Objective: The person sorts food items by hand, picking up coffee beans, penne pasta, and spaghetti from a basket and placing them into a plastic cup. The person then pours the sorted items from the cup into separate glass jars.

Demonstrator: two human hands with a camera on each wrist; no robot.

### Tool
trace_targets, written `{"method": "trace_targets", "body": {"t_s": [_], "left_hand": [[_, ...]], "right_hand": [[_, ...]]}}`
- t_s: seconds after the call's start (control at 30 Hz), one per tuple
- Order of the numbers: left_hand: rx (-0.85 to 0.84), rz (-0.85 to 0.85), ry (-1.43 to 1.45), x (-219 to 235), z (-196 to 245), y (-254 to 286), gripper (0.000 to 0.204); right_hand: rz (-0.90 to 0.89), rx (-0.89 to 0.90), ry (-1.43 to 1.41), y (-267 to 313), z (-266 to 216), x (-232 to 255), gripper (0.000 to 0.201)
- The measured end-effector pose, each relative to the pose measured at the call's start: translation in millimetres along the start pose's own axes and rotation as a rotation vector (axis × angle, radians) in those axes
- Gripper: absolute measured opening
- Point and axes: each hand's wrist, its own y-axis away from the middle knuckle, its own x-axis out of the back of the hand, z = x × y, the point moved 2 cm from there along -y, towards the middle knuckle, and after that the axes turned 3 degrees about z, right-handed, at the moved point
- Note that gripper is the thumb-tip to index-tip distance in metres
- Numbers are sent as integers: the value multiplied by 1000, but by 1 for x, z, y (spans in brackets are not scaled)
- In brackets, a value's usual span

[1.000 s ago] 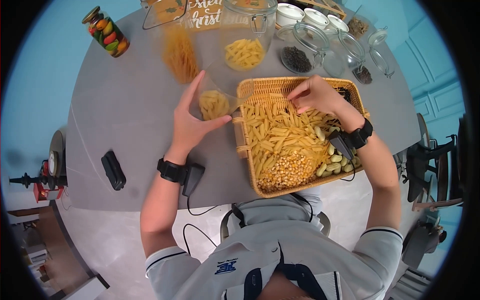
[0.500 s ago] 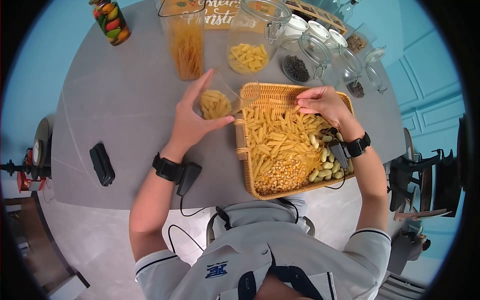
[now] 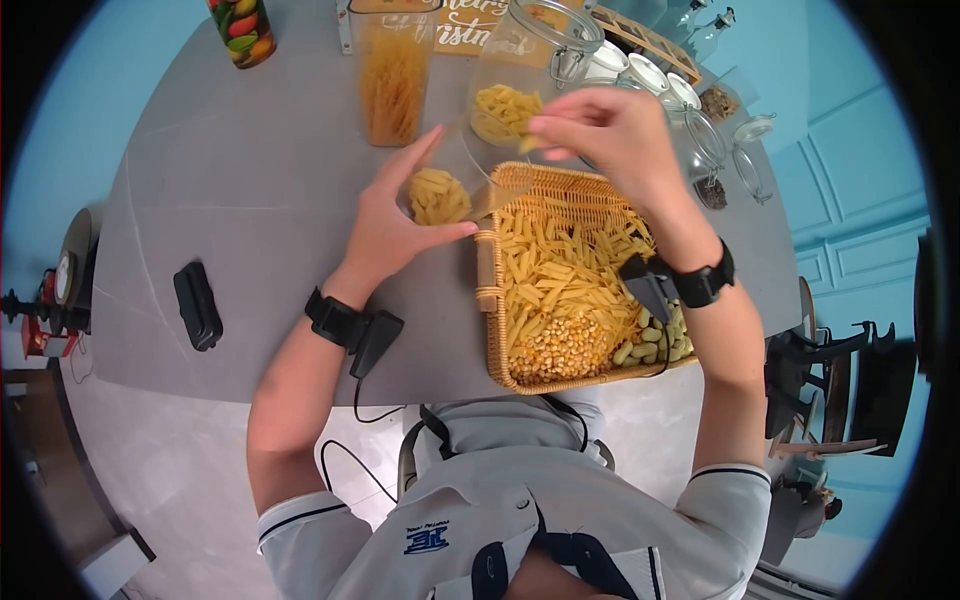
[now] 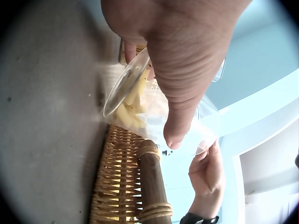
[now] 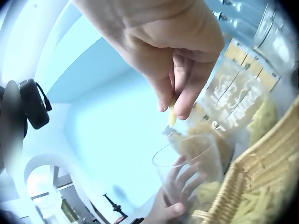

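My left hand holds a clear cup from its left side, thumb and fingers spread round it. Penne lies at the bottom of the cup, which leans with its rim toward the basket. My right hand is raised near the cup's mouth, beyond the basket's back rim. Between thumb and fingertips it pinches a piece of penne, seen above the cup in the right wrist view. The wicker basket contains loose penne, corn kernels and peanuts.
Behind the cup stand a tall container of spaghetti and a large clip-top glass jar with penne in it. Smaller open glass jars and white lidded pots line the back right. A black case lies at left.
My right hand has risen out of the basket and moved left toward the cup, carrying a piece of penne. The left hand keeps its hold on the cup.
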Motion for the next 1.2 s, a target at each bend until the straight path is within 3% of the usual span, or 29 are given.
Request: {"method": "trace_targets", "body": {"t_s": [0.1,0.23,0.37,0.47,0.6,0.7,0.8,1.2], "left_hand": [[-15,-3,-10,1,1,-2,100],[-4,0,3,-1,-1,-1,100],[-17,7,-16,0,-3,0,101],[-16,1,9,-2,-4,-1,101],[20,-14,18,-2,-5,-1,102],[23,0,41,-4,-6,0,100],[26,-7,32,-3,-4,-1,101],[16,-26,3,-3,-4,-1,102]], "right_hand": [[-85,92,105,-6,2,-24,20],[169,-64,-52,8,25,6,19],[-117,-122,213,30,76,4,30],[-373,104,437,41,67,-25,46],[-400,194,573,51,77,-46,60],[-343,206,509,54,80,-48,53],[-447,158,473,55,77,-44,45],[-472,234,438,55,85,-32,24]]}}
